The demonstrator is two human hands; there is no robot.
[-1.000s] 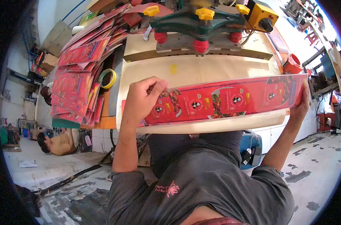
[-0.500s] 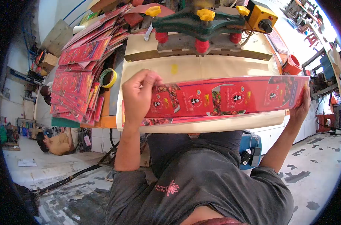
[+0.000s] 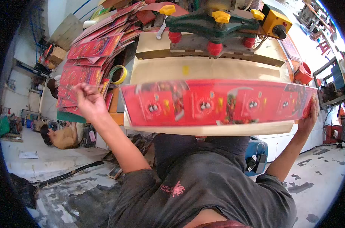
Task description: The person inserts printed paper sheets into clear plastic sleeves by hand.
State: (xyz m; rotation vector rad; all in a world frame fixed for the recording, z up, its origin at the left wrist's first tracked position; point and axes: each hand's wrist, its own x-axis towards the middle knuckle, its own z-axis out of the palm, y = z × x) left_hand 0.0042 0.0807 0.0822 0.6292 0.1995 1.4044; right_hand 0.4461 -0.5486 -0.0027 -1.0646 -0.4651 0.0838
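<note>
My right hand (image 3: pixel 309 114) grips the right end of a long red printed plastic sheet (image 3: pixel 218 108), which bears food pictures and round logos. It is held over the cream work surface (image 3: pixel 202 131) and is slightly smeared by motion. My left hand (image 3: pixel 90 100) is apart from the sheet's left end, in front of the pile of red printed packs (image 3: pixel 81 78). Its fingers are curled in a pinch; whatever may be between them is too small or hidden to make out.
Behind the sheet stands a press with a dark green frame (image 3: pixel 214 24), yellow knobs and red feet. A yellow control box (image 3: pixel 277 24) sits to its right. Nearby are a tape roll (image 3: pixel 118 75) and a red cup-like holder (image 3: pixel 302 73). Another person (image 3: pixel 64 135) is at far left.
My left hand has moved left, away from the sheet towards the pile. The sheet's whole left end now shows, with its face tilted more towards me. My right hand keeps its grip.
</note>
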